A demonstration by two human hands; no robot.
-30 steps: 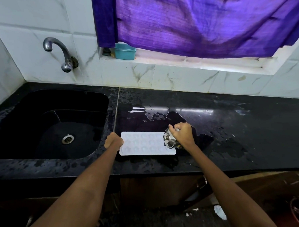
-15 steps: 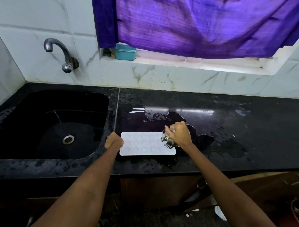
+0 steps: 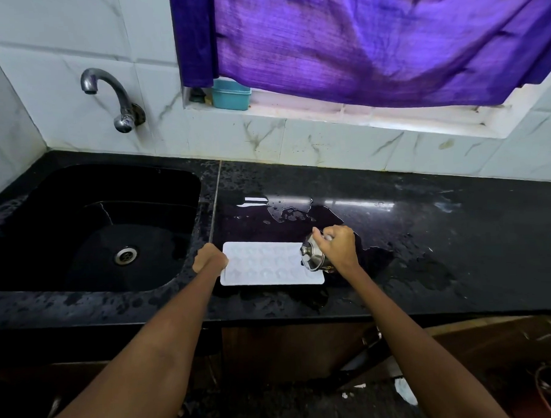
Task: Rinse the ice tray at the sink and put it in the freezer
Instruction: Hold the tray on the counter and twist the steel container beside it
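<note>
I have the white ice tray (image 3: 270, 267) lying flat on the wet black counter (image 3: 427, 233), just right of the sink (image 3: 95, 229), its cups facing up. My left hand (image 3: 209, 259) is curled on the tray's left short edge, gripping it to keep it from sliding. My right hand (image 3: 339, 247) is closed around a small steel pot (image 3: 314, 257), tipped on its side over the tray's right end, mouth toward the cups; I judge I am pouring water in, though I cannot make out a stream.

The risks as I see them: the counter is already pooled with water around and behind the tray, so the tray could skate if my left grip loosens. The pot is tilted steeply over just the end cups, so they may overflow and add to the spill. A full tray with shallow cups will slosh when I lift it, and it flexes if carried from one end only. The tray's near edge sits close to the counter's front lip, so a nudge could send it off. The tap (image 3: 111, 96) is well apart and shows no flow. The freezer is not in view.
</note>
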